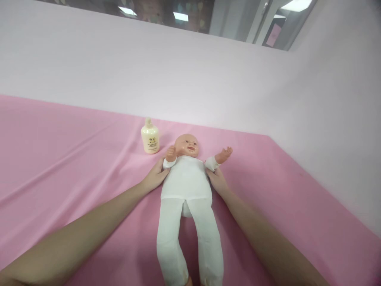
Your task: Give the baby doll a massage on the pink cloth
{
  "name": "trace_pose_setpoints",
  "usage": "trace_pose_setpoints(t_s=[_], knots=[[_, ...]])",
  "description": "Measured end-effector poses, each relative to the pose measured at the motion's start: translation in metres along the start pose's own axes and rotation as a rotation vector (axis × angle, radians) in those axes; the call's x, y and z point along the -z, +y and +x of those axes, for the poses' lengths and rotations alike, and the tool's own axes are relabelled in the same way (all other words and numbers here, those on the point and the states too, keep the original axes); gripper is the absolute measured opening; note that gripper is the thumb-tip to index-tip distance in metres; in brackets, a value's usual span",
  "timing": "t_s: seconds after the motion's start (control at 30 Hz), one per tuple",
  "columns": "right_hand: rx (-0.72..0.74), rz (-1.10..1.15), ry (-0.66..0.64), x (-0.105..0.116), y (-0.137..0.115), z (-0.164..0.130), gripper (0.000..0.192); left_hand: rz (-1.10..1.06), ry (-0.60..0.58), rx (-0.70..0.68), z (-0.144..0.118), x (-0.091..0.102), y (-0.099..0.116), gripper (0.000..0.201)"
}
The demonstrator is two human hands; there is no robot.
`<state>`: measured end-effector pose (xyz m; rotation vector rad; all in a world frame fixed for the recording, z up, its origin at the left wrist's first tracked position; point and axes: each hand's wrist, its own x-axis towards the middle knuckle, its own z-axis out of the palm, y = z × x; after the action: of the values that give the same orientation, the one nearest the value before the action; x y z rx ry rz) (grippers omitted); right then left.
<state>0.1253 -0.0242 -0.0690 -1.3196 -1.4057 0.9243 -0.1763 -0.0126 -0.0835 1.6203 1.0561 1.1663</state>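
Note:
A baby doll in a white cloth suit lies on its back on the pink sheet, head toward the wall and legs toward me. My left hand presses against the doll's side under its raised arm. My right hand rests against the other side, just below the doll's outstretched arm. Both hands cup the torso from either side. A cream pump bottle stands upright just left of the doll's head.
A pale pink wall rises behind the sheet and wraps around on the right. A window strip runs along the top. Pink sheet stretches to both sides of the doll.

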Motion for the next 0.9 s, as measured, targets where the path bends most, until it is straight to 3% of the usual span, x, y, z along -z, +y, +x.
trace_pose_setpoints(t_s=[0.9], knots=[[0.017,0.005,0.019,-0.0001,0.0062,0.0008,0.041,0.038,0.000,-0.013,-0.0008,0.0007,0.0063,0.062]])
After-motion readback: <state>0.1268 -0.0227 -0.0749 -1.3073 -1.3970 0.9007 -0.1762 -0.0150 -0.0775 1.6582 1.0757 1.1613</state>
